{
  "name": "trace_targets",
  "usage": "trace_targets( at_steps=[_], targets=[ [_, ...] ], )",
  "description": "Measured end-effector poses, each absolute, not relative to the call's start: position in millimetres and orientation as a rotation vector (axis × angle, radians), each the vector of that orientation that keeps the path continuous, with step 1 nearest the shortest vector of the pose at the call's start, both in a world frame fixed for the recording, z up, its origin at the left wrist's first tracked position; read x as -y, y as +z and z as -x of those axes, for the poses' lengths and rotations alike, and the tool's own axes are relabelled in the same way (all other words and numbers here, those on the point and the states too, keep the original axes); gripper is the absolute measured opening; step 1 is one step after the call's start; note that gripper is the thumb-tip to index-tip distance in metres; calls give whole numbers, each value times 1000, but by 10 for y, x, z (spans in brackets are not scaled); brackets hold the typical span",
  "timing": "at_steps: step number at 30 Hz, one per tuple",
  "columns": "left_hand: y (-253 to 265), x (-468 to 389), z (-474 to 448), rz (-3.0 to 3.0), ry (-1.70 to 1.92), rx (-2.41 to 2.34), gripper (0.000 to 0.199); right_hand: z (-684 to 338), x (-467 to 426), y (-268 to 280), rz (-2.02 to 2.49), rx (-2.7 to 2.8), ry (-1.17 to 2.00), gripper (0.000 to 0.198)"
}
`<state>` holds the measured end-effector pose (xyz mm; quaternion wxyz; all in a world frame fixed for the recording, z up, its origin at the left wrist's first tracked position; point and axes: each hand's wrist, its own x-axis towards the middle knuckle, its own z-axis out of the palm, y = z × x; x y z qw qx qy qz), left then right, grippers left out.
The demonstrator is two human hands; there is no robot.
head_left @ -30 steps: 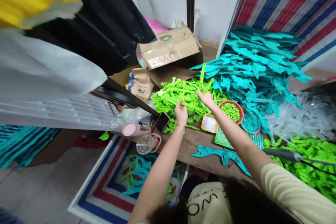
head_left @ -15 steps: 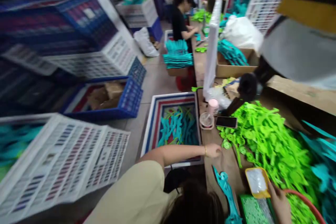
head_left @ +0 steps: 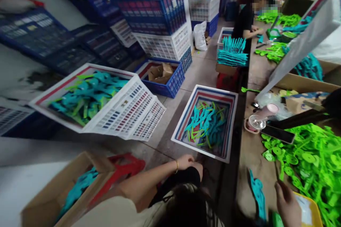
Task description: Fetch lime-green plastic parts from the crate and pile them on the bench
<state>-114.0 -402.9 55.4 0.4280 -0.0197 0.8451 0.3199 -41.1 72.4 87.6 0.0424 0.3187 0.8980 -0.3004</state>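
Note:
My left hand (head_left: 185,162) is above my lap, beside my knee, its fingers curled and blurred. Whether anything is inside them I cannot make out. At the lower right, over the bench (head_left: 246,156), my right hand (head_left: 289,204) has its thumb and fingers drawn together beside a yellow tray (head_left: 314,209) with whitish contents. A thin dark line shows at its fingertips; what it is stays unclear. Between my hands, a teal plastic piece (head_left: 258,193) lies on the bench. A heap of lime-green plastic parts (head_left: 311,156) spreads beyond my right hand.
A striped-lined crate (head_left: 177,142) with teal and green pieces stands on the floor. Left are another white crate (head_left: 125,104) and a cardboard box (head_left: 42,198) on a red stool (head_left: 130,165). A phone (head_left: 278,134) and clear cup (head_left: 257,122) edge the heap. Co-workers (head_left: 243,17) are farther back.
My view has swung left. My left hand has left the bench and come back to above my lap. My right hand has stayed near the yellow tray; the teal piece still lies on the bench.

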Motion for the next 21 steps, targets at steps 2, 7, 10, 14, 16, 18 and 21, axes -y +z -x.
trace_targets(
  at_steps=[2, 7, 10, 14, 16, 18, 21],
  targets=[
    [584, 4285, 902, 110, 885, -2094, 29, 691, -326, 890, -871, -2694, -987, 67],
    [568, 5058, 620, 303, 1099, -2132, 32, 1245, 920, 748, -371, -2630, -1215, 66],
    [555, 5717, 569, 401, 1194, -2152, 34, 1574, 1749, 550, -48, -2509, -1205, 55],
    [501, 6845, 475, 545, 1212, -2199, 38, 2069, 3008, 385, 271, -2474, -1000, 48],
    [428, 7458, 408, 702, 1227, -2213, 39, 2294, 3692, 335, 409, -2478, -859, 44],
    [343, 8042, 343, 858, 1292, -2216, 43, 2472, 4370, 271, 510, -2442, -775, 42],
    [257, 8749, 292, 965, 1400, -2238, 50, 2640, 5266, 152, 629, -2353, -699, 41]
  ],
)
